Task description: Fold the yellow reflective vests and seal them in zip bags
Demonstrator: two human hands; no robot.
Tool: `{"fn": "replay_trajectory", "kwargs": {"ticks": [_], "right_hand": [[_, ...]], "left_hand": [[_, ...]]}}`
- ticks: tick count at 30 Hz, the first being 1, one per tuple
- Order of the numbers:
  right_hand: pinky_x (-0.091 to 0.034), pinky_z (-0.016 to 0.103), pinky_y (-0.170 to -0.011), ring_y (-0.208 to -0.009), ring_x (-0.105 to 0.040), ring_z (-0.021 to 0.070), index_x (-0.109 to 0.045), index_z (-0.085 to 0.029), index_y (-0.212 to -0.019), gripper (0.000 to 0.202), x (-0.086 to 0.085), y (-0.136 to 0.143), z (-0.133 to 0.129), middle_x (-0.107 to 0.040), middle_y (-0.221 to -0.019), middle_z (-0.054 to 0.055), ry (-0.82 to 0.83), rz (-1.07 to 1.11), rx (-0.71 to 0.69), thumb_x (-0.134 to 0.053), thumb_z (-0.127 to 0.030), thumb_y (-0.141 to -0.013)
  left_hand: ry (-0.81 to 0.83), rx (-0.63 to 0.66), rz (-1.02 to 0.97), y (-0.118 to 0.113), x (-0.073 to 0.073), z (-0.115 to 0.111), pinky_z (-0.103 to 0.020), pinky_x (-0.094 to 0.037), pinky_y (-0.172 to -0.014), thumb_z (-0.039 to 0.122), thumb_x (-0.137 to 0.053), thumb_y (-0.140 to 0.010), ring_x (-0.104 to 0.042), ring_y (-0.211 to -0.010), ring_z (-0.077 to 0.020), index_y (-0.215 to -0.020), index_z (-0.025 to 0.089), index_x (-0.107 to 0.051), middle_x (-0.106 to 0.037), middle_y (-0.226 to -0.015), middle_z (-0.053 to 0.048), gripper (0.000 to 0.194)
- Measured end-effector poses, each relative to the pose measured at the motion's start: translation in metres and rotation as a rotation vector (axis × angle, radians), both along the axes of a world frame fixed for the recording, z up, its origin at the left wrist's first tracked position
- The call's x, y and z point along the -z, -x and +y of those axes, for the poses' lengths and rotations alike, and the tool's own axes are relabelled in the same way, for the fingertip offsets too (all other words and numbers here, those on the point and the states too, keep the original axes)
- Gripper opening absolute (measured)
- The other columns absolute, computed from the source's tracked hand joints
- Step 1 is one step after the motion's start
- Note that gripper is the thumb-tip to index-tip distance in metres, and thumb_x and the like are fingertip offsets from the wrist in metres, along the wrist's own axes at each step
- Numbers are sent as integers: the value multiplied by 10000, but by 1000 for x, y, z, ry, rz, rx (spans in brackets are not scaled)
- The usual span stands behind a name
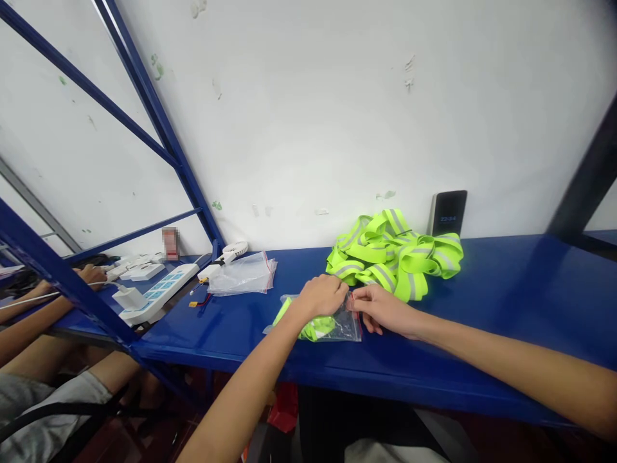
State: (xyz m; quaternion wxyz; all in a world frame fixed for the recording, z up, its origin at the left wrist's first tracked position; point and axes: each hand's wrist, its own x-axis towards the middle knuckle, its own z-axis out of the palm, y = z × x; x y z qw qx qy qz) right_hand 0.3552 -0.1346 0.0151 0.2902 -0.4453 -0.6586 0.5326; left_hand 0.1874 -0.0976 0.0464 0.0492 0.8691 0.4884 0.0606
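A clear zip bag (344,326) with neon yellow reflective strap (318,328) inside lies flat near the front edge of the blue table. My left hand (322,296) rests on the bag's upper part, its fingers closed near the opening. At the red-lined zip edge on the right, my right hand (378,308) pinches the bag between thumb and fingers. Just behind both hands sits a large tangled heap of the same neon strap with a grey stripe (385,254).
A phone (448,213) leans on the wall behind the heap. Left are empty zip bags (243,275), a small white fan (235,249), a power strip (161,292) and a blue frame post (62,276). Another person's hand (91,275) is at far left.
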Motion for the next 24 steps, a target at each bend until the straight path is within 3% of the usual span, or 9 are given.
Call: {"fn": "replay_trajectory", "kwargs": {"ticks": [4, 8, 11, 14, 16, 20, 24], "right_hand": [[-337, 174, -310, -362, -446, 77, -598, -160, -790, 211, 8, 3, 7, -498, -456, -69, 65, 149, 84, -724, -296, -690], [-368, 195, -317, -357, -468, 86, -546, -188, -1159, 522, 11, 1, 1, -517, -537, -93, 35, 217, 115, -749, -304, -692], [-389, 203, -326, -369, -482, 86, -466, -225, -1282, 646, 11, 1, -5, -536, -608, -91, -27, 220, 147, -745, -320, -707], [-353, 203, -321, -332, -408, 68, -487, -206, -1246, 587, 10, 0, -8, -483, -566, -108, -45, 209, 177, -727, -332, -725], [-314, 200, -321, -341, -374, 60, -570, -182, -1098, 401, 8, 0, -7, -458, -555, -97, -8, 207, 151, -675, -394, -775], [-365, 207, -424, -460, -441, 72, -621, -158, -756, 332, 3, 5, -2, -511, -596, -38, -100, 173, 58, -601, -481, -831], [-479, 258, -614, -628, -575, 134, -628, -161, -741, 309, -1, 10, 5, -632, -701, 14, -230, 259, 64, -644, -463, -803]], "left_hand": [[32, 56, -53, 3, 12, 3, -316, -433, -744, 351, -227, -937, -624, -865, -227, -801, 199, -615, -679, -939, -74, 438], [109, 1, -146, 9, 11, 2, -312, -422, -741, 363, -198, -940, -599, -809, -204, -817, 207, -566, -663, -926, -53, 418], [157, -48, -249, 11, 12, 1, -309, -415, -734, 353, -230, -927, -579, -792, -198, -784, 207, -523, -645, -874, -40, 357], [237, -45, -397, 15, 13, 2, -290, -418, -706, 340, -317, -894, -561, -778, -184, -808, 202, -516, -629, -846, -26, 257], [288, -23, -493, 19, 8, 2, -276, -429, -699, 330, -376, -867, -559, -776, -172, -836, 188, -528, -624, -853, -28, 211], [233, 50, -520, 27, -19, -1, -269, -435, -698, 344, -448, -850, -567, -781, -165, -878, 173, -570, -630, -883, -33, 212], [74, 127, -491, 26, -43, -7, -250, -413, -656, 301, -491, -836, -558, -722, -146, -861, 174, -602, -640, -828, -15, 170]]}}
